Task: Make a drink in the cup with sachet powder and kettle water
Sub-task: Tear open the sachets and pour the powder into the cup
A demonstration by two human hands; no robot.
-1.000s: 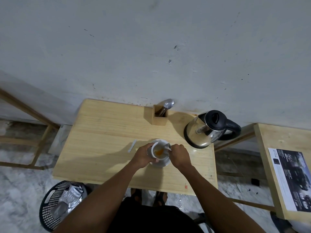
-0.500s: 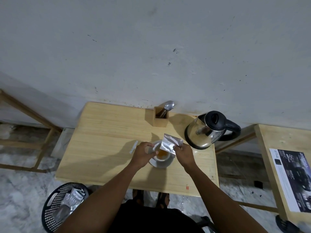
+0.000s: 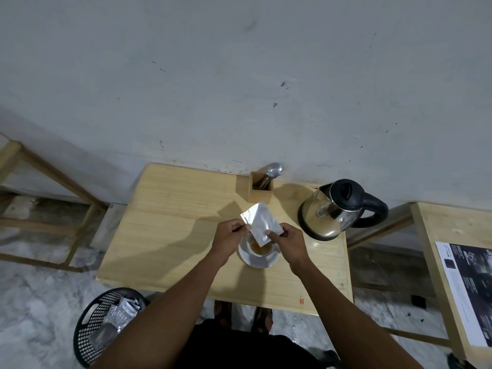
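Both hands hold the silver sachet (image 3: 260, 224) above the cup (image 3: 259, 248). Left hand (image 3: 228, 237) pinches its 9 o'clock edge; right hand (image 3: 288, 240) is clamped on the lower 4 o'clock corner. The sachet's lower end hangs over the cup mouth, tilted, upper end toward 11 o'clock.

Cup stands on a white saucer (image 3: 259, 260), near the middle of the wooden table (image 3: 165, 235), slightly toward the front edge. Orange-brown powder or liquid shows inside the cup; cannot tell which from this view.

Progress, as judged: powder step appears done or nearly done, sachet probably being emptied or checked. Water not yet poured, by the look of it: kettle (image 3: 335, 209) sits at 2 o'clock of the cup, lid closed, handle turned toward 3 o'clock. Spoon (image 3: 272, 172) stands in the wooden holder (image 3: 260, 189) at 12 o'clock, against the wall. Left to do: discard sachet, pour, stir.

Clearances: kettle base lies close to the table's 3 o'clock edge; saucer is near it but apart. Table from 9 to 11 o'clock is bare, good room for the left arm. Black basket (image 3: 90, 334) on the floor at 7 o'clock, already holding wrappers, is reachable past the front-left corner. A second table (image 3: 431, 235) stands at 3 o'clock, across a gap.
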